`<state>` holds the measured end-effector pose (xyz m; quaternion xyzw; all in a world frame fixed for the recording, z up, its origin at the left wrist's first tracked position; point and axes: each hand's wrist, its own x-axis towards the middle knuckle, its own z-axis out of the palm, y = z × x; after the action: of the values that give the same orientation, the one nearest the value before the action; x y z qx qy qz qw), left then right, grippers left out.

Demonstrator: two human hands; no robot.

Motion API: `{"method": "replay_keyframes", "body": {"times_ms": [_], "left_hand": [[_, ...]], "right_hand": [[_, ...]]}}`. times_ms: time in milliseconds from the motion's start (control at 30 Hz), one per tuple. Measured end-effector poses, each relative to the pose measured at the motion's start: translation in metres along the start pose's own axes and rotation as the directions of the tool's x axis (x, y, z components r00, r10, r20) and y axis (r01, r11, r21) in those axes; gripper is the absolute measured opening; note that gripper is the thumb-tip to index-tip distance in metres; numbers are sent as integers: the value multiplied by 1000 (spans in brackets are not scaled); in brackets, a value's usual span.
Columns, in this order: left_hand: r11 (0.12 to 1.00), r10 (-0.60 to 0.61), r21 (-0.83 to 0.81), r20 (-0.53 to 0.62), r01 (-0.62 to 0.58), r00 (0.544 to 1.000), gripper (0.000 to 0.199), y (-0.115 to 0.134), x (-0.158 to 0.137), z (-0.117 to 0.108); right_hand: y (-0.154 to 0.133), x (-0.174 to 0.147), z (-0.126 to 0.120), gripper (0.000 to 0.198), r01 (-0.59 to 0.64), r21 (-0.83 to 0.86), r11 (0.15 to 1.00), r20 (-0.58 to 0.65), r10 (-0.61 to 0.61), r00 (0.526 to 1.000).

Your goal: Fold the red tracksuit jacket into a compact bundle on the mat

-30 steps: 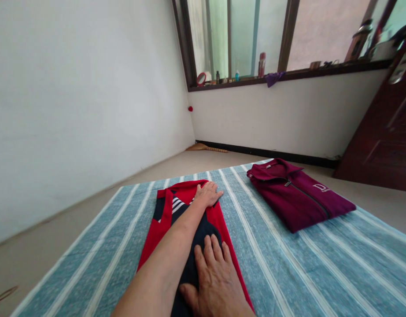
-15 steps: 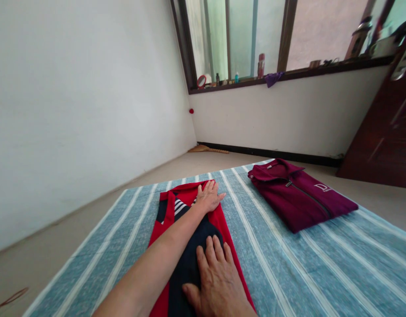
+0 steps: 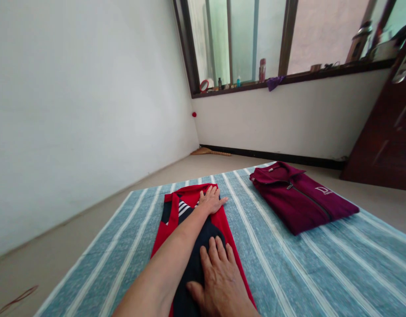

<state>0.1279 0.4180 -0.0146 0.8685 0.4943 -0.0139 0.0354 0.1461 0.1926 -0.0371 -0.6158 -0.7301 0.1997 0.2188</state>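
A red and navy garment (image 3: pixel 185 264) with white stripes near its collar lies folded lengthwise on a blue, white-striped cloth (image 3: pixel 104 251). My left hand (image 3: pixel 210 200) reaches across to the far right corner of the garment and rests flat there, fingers spread. Closer to me, my right hand (image 3: pixel 219 273) presses palm down on the navy part, its fingers apart. Neither hand grips anything. My left forearm covers part of the garment's middle. To the right lies a folded maroon zip jacket (image 3: pixel 302 193) with its collar facing away.
Behind the cloth's far edge, a broom (image 3: pixel 211 152) lies on the floor by the wall. A windowsill (image 3: pixel 236 90) carries bottles, a small mirror and a purple cloth (image 3: pixel 274 82). At the right stands a dark red door (image 3: pixel 384 132).
The whole view has shifted slightly, so things appear a little to the right and lower. Both hands keep their places on the garment.
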Motion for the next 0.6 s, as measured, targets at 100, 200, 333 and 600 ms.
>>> {"method": "replay_keyframes", "body": {"times_ms": [100, 200, 333, 600], "left_hand": [[999, 38, 4, -59, -38, 998, 64, -1, -16, -12], [998, 68, 7, -84, -68, 994, 60, -3, -50, -24], [996, 87, 3, -54, -87, 995, 54, -1, -132, -32], [985, 156, -60, -65, -159, 986, 75, 13, -323, 11]], "right_hand": [[2, 1, 3, 78, 11, -9, 1000, -20, -11, 1000], [2, -1, 5, 78, 12, -15, 1000, -37, -13, 999], [3, -3, 8, 75, 31, -37, 999, -72, -34, 997], [6, -5, 7, 66, 45, -121, 992, -79, -55, 995]]}}
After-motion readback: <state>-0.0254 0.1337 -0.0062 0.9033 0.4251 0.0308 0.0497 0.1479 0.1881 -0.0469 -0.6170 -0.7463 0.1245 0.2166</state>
